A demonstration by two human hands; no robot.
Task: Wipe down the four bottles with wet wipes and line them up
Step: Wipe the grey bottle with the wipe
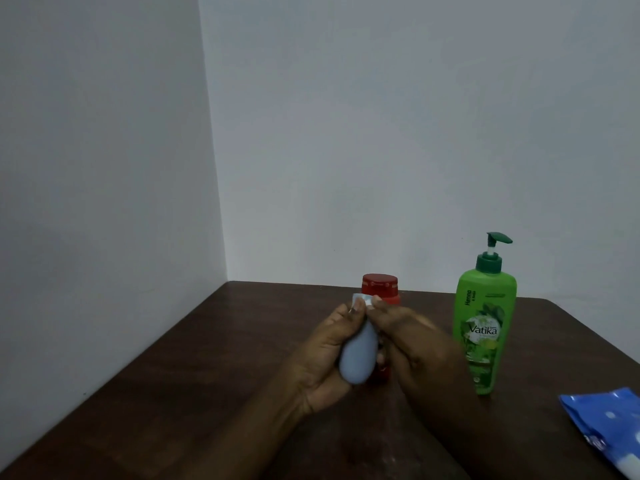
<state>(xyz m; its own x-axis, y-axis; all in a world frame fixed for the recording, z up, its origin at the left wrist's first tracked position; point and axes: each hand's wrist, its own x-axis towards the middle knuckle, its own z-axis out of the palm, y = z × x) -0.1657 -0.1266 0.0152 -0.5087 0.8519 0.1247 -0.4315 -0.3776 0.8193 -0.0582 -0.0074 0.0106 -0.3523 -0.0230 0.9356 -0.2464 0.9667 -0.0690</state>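
Note:
My left hand grips a small grey-blue bottle from the left, holding it tilted above the table. My right hand pinches a white wet wipe against the top of that bottle; most of the wipe is hidden by my fingers. Behind my hands stands a red bottle with a red cap, its lower part hidden. A tall green pump bottle stands upright to the right of my hands. A fourth bottle is not in view.
A blue wet-wipe pack lies at the table's right edge, partly cut off by the frame. The dark wooden table sits in a corner between two white walls.

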